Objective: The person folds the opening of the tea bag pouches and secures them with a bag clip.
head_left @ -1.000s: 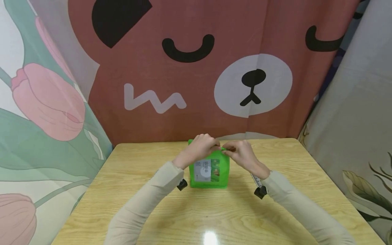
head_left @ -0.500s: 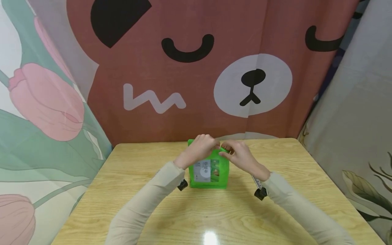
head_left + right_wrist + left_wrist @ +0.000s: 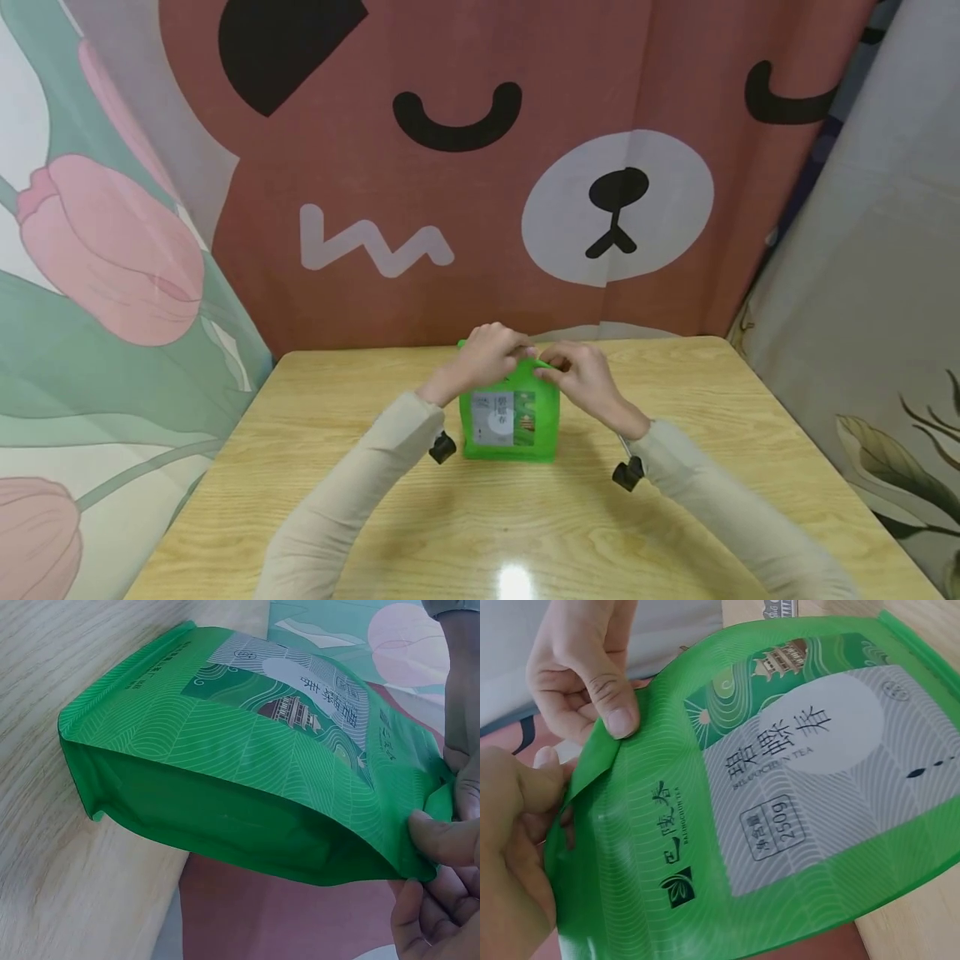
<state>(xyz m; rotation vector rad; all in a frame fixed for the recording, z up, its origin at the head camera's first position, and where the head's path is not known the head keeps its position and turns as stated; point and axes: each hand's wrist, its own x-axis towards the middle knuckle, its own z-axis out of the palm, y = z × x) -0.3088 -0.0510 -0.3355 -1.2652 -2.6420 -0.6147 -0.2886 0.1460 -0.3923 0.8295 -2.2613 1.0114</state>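
Observation:
A green tea bag (image 3: 510, 417) stands upright on the table, its grey-and-green label facing me. Its print reads 250g in the left wrist view. My left hand (image 3: 487, 357) is at the top edge of the bag, fingers curled at the rim, which is partly hidden behind them. Beside it my right hand (image 3: 588, 379) pinches the top right corner, the thumb (image 3: 442, 838) on the front face and other fingers behind. A strip of the top edge is folded over between the two hands in the left wrist view.
The wooden table (image 3: 360, 500) has a bright reflection near its front. A curtain (image 3: 375, 300) with a bear face hangs right behind the table. Flowered cloths hang at left and right. Black wrist cameras (image 3: 442, 448) hang below both wrists.
The left hand has lifted and shifted slightly left along the bag's top edge. The right hand's thumb and fingers have moved a little left at the corner. The bag stays standing.

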